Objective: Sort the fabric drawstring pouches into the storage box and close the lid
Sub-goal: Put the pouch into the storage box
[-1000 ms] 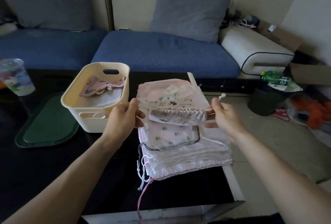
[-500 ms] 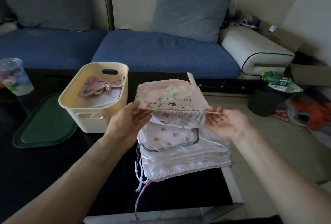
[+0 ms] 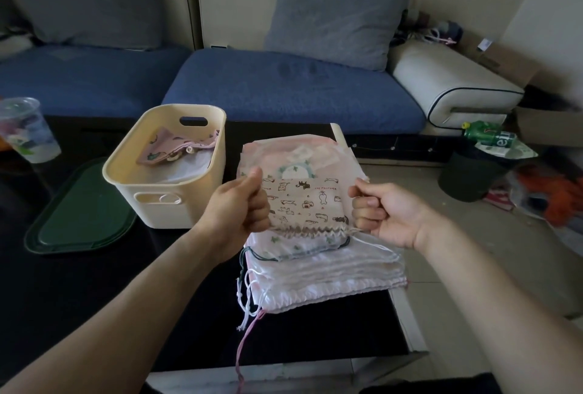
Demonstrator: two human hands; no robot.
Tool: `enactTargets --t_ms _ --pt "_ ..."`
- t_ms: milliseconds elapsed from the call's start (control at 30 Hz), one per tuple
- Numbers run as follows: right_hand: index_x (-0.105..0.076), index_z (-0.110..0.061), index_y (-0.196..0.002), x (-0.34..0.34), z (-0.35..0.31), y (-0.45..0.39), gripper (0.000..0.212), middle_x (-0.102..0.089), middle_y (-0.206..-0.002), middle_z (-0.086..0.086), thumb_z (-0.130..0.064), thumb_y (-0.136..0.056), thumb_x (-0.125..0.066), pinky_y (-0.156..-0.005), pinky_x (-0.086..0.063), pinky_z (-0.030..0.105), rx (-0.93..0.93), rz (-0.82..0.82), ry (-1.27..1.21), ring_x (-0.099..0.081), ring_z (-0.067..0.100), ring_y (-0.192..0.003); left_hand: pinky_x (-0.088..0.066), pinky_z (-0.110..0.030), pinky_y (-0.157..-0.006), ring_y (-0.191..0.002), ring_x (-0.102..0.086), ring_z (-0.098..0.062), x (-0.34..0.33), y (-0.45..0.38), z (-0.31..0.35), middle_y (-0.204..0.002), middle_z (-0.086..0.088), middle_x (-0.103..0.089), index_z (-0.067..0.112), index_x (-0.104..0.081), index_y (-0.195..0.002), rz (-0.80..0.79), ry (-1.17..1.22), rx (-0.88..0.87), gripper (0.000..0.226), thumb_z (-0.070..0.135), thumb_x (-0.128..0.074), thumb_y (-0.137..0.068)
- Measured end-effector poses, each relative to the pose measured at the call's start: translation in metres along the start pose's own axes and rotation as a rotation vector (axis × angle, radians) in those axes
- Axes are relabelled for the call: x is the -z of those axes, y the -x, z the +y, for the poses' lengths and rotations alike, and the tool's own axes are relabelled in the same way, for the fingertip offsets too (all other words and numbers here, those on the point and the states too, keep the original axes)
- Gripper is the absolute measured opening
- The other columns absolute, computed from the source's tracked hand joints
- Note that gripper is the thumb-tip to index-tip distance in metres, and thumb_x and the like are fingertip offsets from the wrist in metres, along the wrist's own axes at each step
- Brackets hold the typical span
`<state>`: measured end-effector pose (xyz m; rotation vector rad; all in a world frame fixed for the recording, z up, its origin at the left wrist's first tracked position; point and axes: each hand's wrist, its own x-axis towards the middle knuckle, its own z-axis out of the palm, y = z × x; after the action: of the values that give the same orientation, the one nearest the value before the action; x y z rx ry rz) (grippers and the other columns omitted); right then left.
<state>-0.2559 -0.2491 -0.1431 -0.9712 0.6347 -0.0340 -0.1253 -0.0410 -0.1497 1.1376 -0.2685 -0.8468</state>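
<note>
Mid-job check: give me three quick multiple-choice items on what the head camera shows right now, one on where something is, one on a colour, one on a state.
1. Where is the storage box relative to the pile of pouches?
A. To its left on the dark table
B. On the sofa
C. On the floor to its right

2. What colour is the lid lying flat beside the box?
A. Red
B. Dark green
C. White

3. How is the animal-print pouch held?
A. It lies flat in the box
B. The left hand alone pinches it
C. The left hand and right hand grip its two sides above the pile

Answers: 1 A, the box stands left of the pile on the table. 2 B, the flat lid is dark green. 3 C, each hand grips one side edge and the pouch is spread between them.
</note>
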Motion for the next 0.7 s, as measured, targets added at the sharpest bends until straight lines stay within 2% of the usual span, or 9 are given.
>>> enactTargets --t_ms 67,200,267,333,433,533,700 --pt "-0.054 -0.007 -0.082 0.003 0.000 0.002 0.032 -0.028 -0.046 -0.009 -0.025 -0.106 -0.041 -0.038 -0.018 0.017 -0.016 -0.019 0.123 -0.021 0.003 -0.034 -0.017 -0.023 -0.043 -0.048 -0.015 -0.011 0.002 0.002 0.000 -0.055 0.003 -0.021 0.020 -0.030 -0.065 -0.043 -0.220 0.032 0.045 0.033 -0.044 -0.105" --pt "-0.057 -0.006 -0.088 0.010 -0.004 0.007 0.027 -0.026 -0.047 -0.009 -0.027 -0.101 -0.048 -0.040 -0.019 0.017 -0.054 -0.062 0.294 -0.021 0.002 -0.036 -0.032 -0.025 -0.044 -0.044 -0.032 -0.012 0.012 0.005 0.000 -0.051 0.005 -0.042 0.013 -0.042 -0.070 -0.050 -0.770 -0.034 0.040 0.036 -0.051 -0.101" --pt "-0.060 -0.005 -0.088 0.012 -0.007 0.009 0.024 -0.026 -0.048 -0.010 -0.029 -0.091 -0.056 -0.039 -0.020 0.017 -0.088 -0.075 0.324 -0.021 0.002 -0.036 -0.035 -0.025 -0.044 -0.044 -0.034 -0.011 0.016 0.007 0.002 -0.050 0.006 -0.044 0.012 -0.045 -0.073 -0.074 -0.881 -0.002 0.037 0.036 -0.052 -0.101" --pt "-0.061 -0.004 -0.089 0.014 -0.010 0.011 0.026 -0.025 -0.048 -0.009 -0.030 -0.087 -0.059 -0.037 -0.021 0.017 -0.108 -0.055 0.399 -0.020 0.003 -0.037 -0.034 -0.023 -0.043 -0.043 -0.033 -0.011 0.016 0.007 0.005 -0.050 0.005 -0.043 0.011 -0.044 -0.075 -0.097 -0.888 0.045 0.036 0.035 -0.052 -0.101" --pt "-0.063 0.000 -0.094 0.015 -0.012 0.013 0.026 -0.024 -0.050 -0.007 -0.024 -0.099 -0.053 -0.038 -0.019 0.017 -0.142 -0.040 0.534 -0.019 0.004 -0.038 -0.030 -0.022 -0.041 -0.042 -0.029 -0.011 0.017 0.007 0.008 -0.050 0.004 -0.039 0.011 -0.042 -0.077 -0.121 -0.879 0.083 0.035 0.034 -0.050 -0.102" --pt "-0.064 0.002 -0.096 0.016 -0.015 0.015 0.027 -0.023 -0.051 -0.006 -0.021 -0.102 -0.051 -0.039 -0.020 0.018 -0.150 -0.053 0.581 -0.018 0.004 -0.039 -0.032 -0.021 -0.040 -0.041 -0.030 -0.011 0.018 0.007 0.008 -0.049 0.004 -0.039 0.011 -0.043 -0.077 -0.133 -0.915 0.119 0.035 0.034 -0.050 -0.102" --pt "-0.066 -0.002 -0.087 0.024 -0.025 0.022 0.025 -0.023 -0.050 -0.008 -0.025 -0.087 -0.058 -0.040 -0.019 0.018 -0.157 -0.090 0.524 -0.018 0.003 -0.037 -0.025 -0.021 -0.039 -0.041 -0.025 -0.011 0.019 0.007 0.014 -0.051 0.000 -0.034 0.013 -0.037 -0.071 -0.077 -0.746 0.130 0.037 0.028 -0.049 -0.103"
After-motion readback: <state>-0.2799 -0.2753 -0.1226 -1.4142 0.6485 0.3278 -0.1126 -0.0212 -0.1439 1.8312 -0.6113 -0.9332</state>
